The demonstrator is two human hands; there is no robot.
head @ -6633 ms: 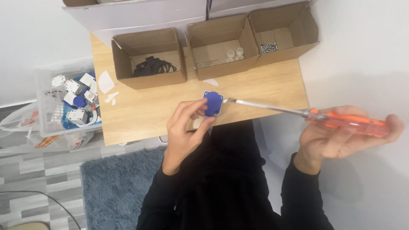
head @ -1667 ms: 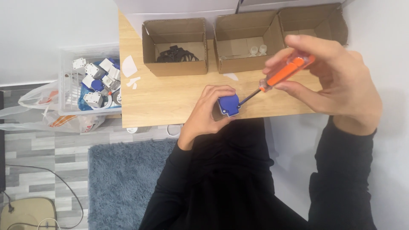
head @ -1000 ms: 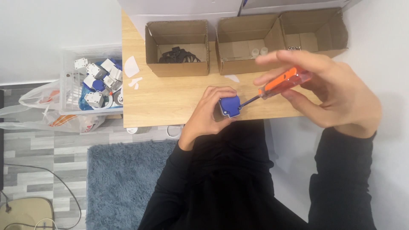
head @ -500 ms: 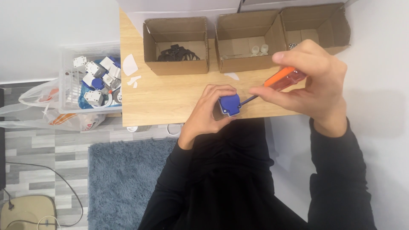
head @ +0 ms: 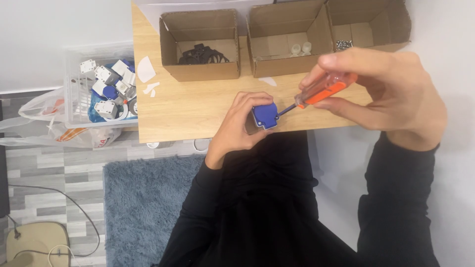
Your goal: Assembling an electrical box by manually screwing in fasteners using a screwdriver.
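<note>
Gripping blue part [head: 265, 115] — screwdriver [head: 316, 93] touching

Blue part [head: 265, 115]: left hand [head: 239, 129] covers most of it, only the top face shows. Screwdriver [head: 316, 94]: tip contact too small to read, handle end buried in right hand [head: 391, 96]. Box [head: 368, 22] at 1 o'clock: contents tiny, top cut by frame. Black bits in box [head: 200, 44] at 11 o'clock: shape unclear. Bin [head: 99, 94] at 9 o'clock: parts jumbled, overlapping.
</note>
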